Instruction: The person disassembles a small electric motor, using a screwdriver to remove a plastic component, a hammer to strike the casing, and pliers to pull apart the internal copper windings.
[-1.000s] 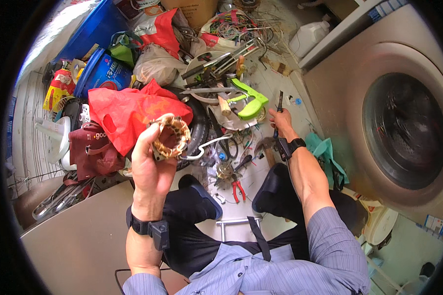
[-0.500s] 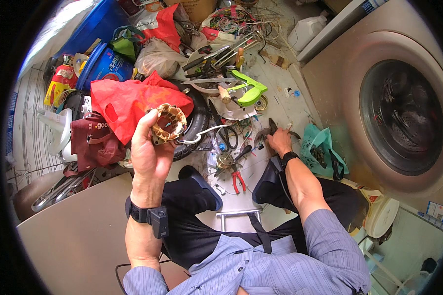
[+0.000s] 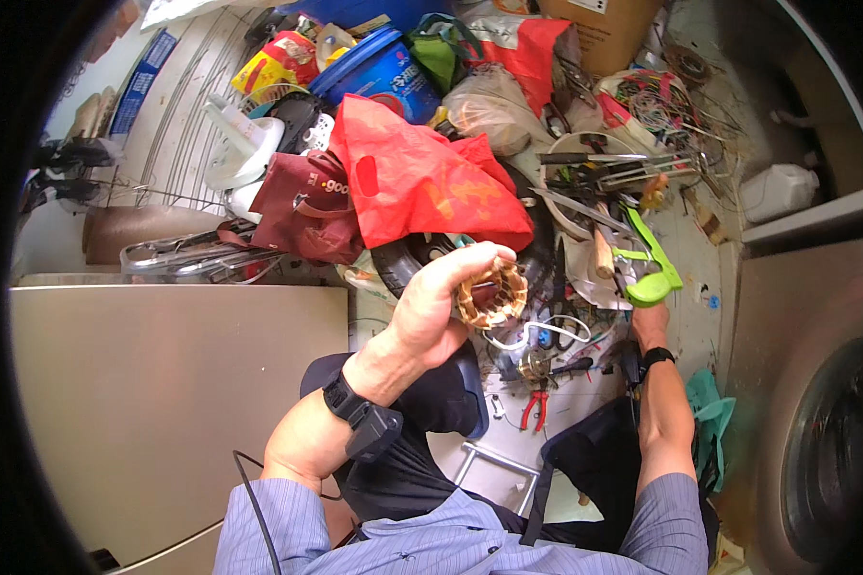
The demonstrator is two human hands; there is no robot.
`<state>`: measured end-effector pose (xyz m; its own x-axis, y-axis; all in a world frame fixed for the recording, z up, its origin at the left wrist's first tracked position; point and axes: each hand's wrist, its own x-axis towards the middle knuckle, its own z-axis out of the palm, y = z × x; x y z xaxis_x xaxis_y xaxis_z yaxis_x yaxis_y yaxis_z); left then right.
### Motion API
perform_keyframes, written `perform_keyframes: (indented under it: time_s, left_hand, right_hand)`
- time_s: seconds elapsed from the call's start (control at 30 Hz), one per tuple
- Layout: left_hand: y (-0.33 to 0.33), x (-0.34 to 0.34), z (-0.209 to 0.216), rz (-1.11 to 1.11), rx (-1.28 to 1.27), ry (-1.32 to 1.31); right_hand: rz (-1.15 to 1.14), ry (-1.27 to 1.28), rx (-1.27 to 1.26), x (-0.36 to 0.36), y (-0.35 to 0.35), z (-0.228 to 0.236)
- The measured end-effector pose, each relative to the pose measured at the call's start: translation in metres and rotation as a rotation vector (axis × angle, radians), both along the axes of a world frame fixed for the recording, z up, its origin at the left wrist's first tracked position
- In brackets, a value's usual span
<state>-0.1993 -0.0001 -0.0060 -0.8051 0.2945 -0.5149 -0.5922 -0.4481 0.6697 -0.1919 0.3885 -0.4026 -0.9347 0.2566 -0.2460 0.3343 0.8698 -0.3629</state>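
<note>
My left hand (image 3: 430, 305) is raised, thumb and fingers closed around a motor stator (image 3: 492, 295), a ring with gold-brown windings inside. A white cable (image 3: 539, 333) trails from beside it. Farther right, my right hand (image 3: 650, 326) reaches down to the near end of a bright green handle (image 3: 654, 285), whose blade lies among other tools. The handle covers my right fingers, so I cannot see whether they grip it. Red-handled pliers (image 3: 535, 410) lie on the floor between my feet, near a small metal motor part (image 3: 534, 364).
A red bag (image 3: 422, 182) lies over a black tyre (image 3: 398, 268) beyond my left hand. Behind stand a blue bucket (image 3: 384, 77) and a tub of tools (image 3: 585, 149). A washing machine (image 3: 767, 383) borders the right, a beige panel (image 3: 173, 402) the left.
The view has swung left, so everything shifts rightward. My right hand has left the dark tool on the floor and moved up to the green handle. My left hand still holds the stator.
</note>
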Motion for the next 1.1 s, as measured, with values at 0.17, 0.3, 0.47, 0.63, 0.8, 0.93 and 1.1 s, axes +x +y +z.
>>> perform_keyframes:
  time_s: [0.17, 0.3, 0.47, 0.63, 0.8, 0.93, 1.1]
  left_hand:
    - [-0.036, -0.024, -0.023, 0.219, -0.143, 0.051]
    - [-0.11, -0.05, -0.043, 0.373, -0.379, 0.193]
    - [-0.146, -0.071, -0.056, 0.457, -0.522, 0.098]
    - [-0.154, -0.085, -0.083, 0.253, -0.371, 0.017]
    - [-0.101, -0.079, -0.089, 0.214, -0.825, 0.375]
    - [-0.035, -0.075, -0.073, -0.082, -1.119, 0.562]
    - [-0.007, -0.055, -0.063, -0.04, -1.28, 0.744]
  right_hand:
    - [0.084, 0.108, 0.018, 0.004, 0.008, 0.003]
    - [0.228, 0.174, 0.074, 0.007, 0.026, 0.051]
    - [0.139, 0.122, 0.038, -0.001, 0.065, 0.138]
    - [0.092, 0.118, 0.044, -0.002, 0.068, 0.233]
    - [0.028, 0.254, -0.322, -0.034, 0.008, 0.327]
    - [0.202, 0.288, -0.702, -0.057, -0.086, 0.416]
    - [0.517, 0.152, -0.921, -0.069, -0.217, 0.481]
